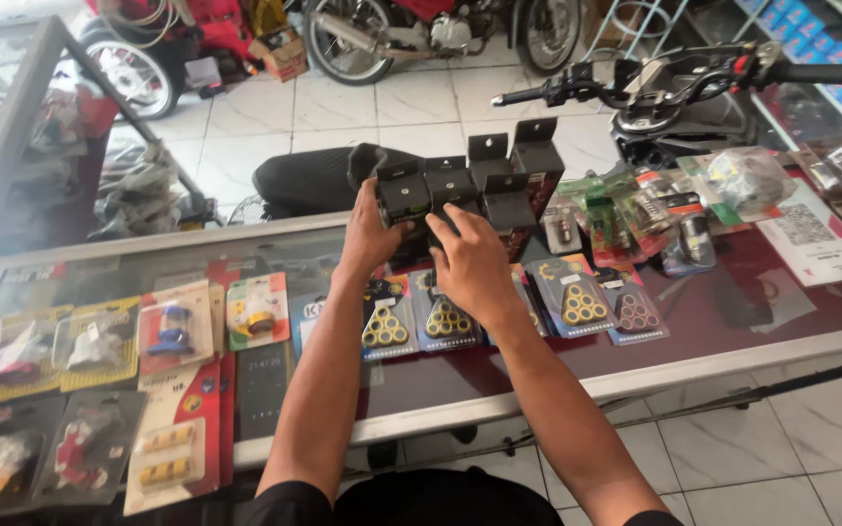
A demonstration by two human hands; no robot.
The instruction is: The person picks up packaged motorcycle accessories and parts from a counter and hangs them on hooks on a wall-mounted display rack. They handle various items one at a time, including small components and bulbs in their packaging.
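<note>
The left hand (pixel 367 234) was wrapped around the left-most black box (pixel 403 195) of a row of small black boxes (pixel 484 185) standing on the glass counter (pixel 733 312), fingers closed on its side. The right hand (pixel 470 261) lay over the front of the next box, fingers curled against it; whether it gripped or only pressed could not be told. Blister packs of roller weights (pixel 450 317) lay on the counter just below both hands. Further packaged parts (pixel 172 331) covered the counter's left end. A scooter handlebar (pixel 674 88) stood beyond the counter, on the right.
</note>
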